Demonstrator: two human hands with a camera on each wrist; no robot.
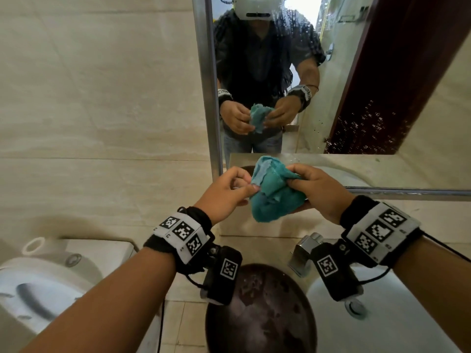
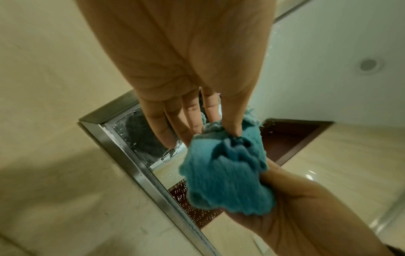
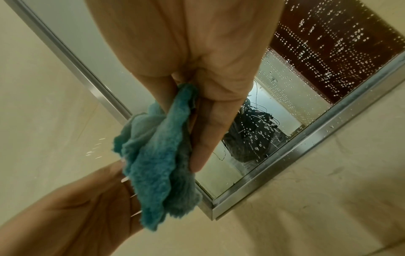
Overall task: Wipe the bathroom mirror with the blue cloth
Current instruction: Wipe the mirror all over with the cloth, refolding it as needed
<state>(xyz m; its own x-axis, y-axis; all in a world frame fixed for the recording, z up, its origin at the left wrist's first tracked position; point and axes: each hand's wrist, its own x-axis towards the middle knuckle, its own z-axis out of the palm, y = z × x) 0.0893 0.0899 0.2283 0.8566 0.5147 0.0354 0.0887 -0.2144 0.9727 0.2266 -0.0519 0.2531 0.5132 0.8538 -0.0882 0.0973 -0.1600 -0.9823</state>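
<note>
I have the blue cloth (image 1: 274,192) bunched between both hands, near the mirror (image 1: 356,80) and above the sink (image 1: 397,314). My left hand (image 1: 224,193) pinches its left edge; my right hand (image 1: 318,189) grasps the rest.

cloth (image 1: 274,197): teal-blue | mirror frame (image 1: 207,80): silver | wall (image 1: 96,98): beige | wristbands (image 1: 182,233): black-white checks

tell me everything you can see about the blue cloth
The cloth is teal-blue, fuzzy like terry or microfibre, with a paler, thinner flap at its top edge. It is bunched into a loose wad, not spread flat, held in the air in front of the mirror's lower edge, above the sink, not touching the glass. The left hand pinches its upper left edge; the right hand grips its right side. Its reflection shows in the droplet-covered mirror.
</note>
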